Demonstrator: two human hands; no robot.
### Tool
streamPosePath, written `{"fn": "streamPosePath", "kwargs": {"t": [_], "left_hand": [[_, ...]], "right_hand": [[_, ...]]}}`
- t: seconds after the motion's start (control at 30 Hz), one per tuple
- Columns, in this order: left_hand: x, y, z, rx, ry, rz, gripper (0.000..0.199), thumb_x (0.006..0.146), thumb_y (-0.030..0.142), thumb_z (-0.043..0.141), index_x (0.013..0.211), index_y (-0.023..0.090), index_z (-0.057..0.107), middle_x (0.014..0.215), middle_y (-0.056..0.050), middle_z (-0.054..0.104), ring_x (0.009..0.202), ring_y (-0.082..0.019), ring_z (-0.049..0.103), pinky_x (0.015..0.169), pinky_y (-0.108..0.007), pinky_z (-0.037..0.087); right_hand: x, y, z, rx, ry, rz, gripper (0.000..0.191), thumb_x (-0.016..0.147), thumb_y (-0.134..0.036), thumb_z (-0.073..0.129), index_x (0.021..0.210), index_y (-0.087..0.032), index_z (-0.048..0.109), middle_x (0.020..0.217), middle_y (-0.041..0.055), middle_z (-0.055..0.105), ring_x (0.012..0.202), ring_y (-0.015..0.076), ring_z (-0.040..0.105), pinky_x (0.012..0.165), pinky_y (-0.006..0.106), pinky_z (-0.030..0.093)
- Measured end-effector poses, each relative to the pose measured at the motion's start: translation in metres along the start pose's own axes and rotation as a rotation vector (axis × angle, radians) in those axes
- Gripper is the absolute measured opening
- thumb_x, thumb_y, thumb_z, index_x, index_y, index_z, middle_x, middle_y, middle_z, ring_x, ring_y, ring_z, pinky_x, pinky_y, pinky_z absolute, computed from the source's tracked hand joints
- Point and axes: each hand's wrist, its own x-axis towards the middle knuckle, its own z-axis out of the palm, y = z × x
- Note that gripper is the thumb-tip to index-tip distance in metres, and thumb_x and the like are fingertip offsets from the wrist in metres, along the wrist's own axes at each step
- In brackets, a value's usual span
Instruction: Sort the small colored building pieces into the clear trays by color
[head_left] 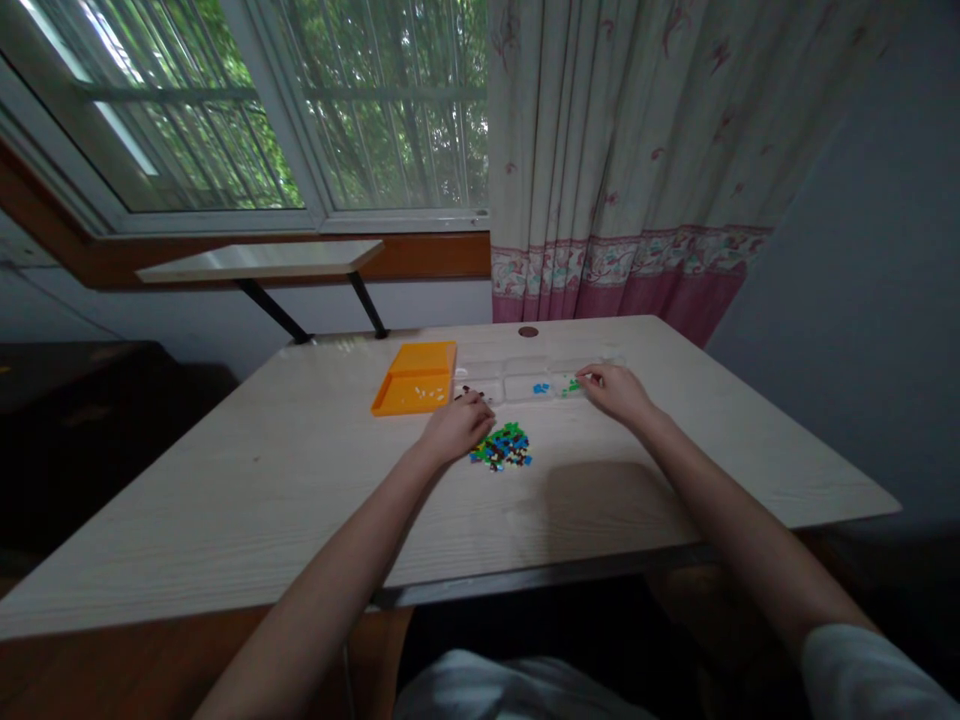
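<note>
A mixed heap of small green, blue, brown and white plastic pieces (502, 446) lies on the table. Behind it, the clear plastic box (526, 366) has separate compartments. Blue pieces (541, 388) lie in a middle one and green pieces (571, 384) in a right one. My left hand (456, 428) is beside the heap, fingers curled at the front left compartment, where dark brown pieces (466, 391) show. My right hand (616, 391) has thumb and fingertips pinched together at the green pieces' compartment. Whatever either hand's fingertips hold is too small to make out.
An open orange case (411, 404) with several white pieces in it stands left of the clear box. All sit on a pale wooden table (300, 500). A small raised shelf (262, 260) is at the back left, and a curtain (600, 200) hangs behind.
</note>
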Motion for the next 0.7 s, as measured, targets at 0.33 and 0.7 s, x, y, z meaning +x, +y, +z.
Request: {"fn": "streamPosePath", "kwargs": {"t": [0.33,0.7], "left_hand": [[0.005,0.001,0.007,-0.147,0.059,0.041,0.019,0.084,0.026,0.045,0.084,0.017,0.062,0.088,-0.005,0.057,0.084,-0.016,0.055,0.078,-0.028,0.042],[0.009,0.019,0.003,-0.574,0.14,0.071,0.02,0.082,0.028,0.049,0.079,0.013,0.062,0.075,-0.004,0.058,0.073,-0.014,0.053,0.067,-0.025,0.042]], "right_hand": [[-0.018,-0.066,0.014,0.102,-0.121,-0.33,0.024,0.085,-0.03,0.045,0.093,-0.021,0.066,0.078,0.0025,0.068,0.07,0.0138,0.061,0.063,0.022,0.04],[-0.027,-0.09,0.022,0.207,-0.016,-0.376,0.02,0.083,-0.032,0.05,0.091,-0.02,0.065,0.078,0.0028,0.067,0.068,0.0119,0.059,0.064,0.02,0.04]]}}
